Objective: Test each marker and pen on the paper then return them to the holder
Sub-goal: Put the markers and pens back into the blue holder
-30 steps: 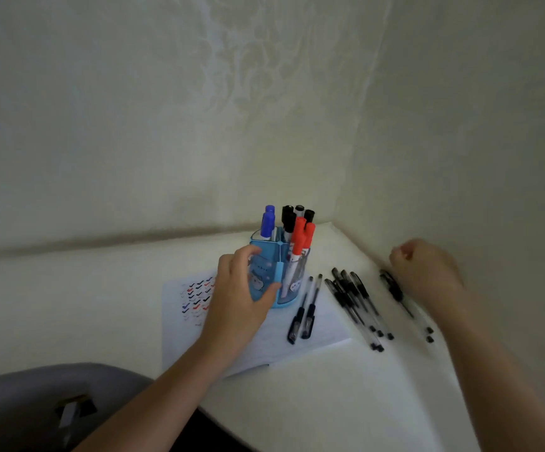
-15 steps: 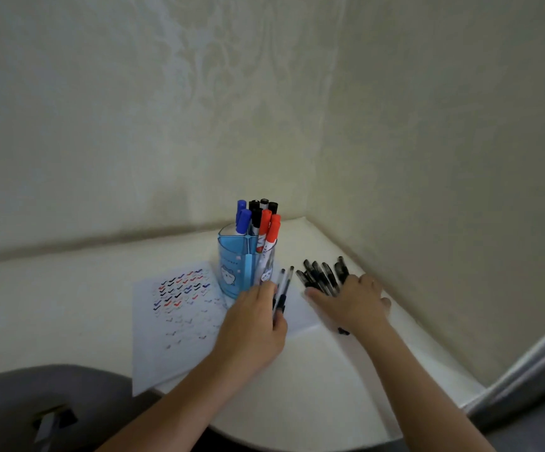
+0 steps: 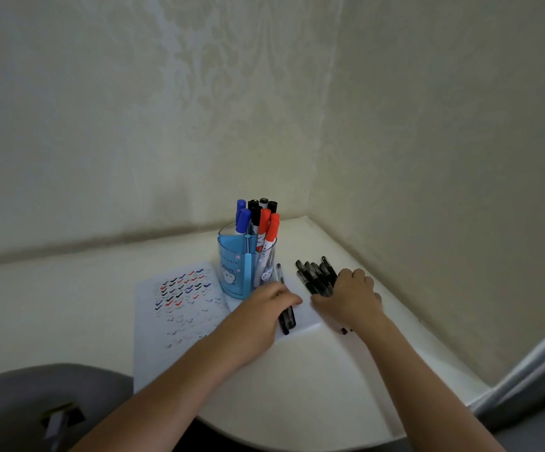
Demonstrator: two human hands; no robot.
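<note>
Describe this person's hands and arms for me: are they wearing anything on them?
The left hand and right hand are bare: no gloves, and no rings, watch or bracelets that I can see. The forearms are bare too, with no sleeves in view.

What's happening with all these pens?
A person is testing pens. Markers stand in the blue holder, by paper covered in coloured ticks. The left hand rests on two pens on the paper; the right hand covers a bunch of black pens on the table. Those pens aren't in the holder yet.
</note>
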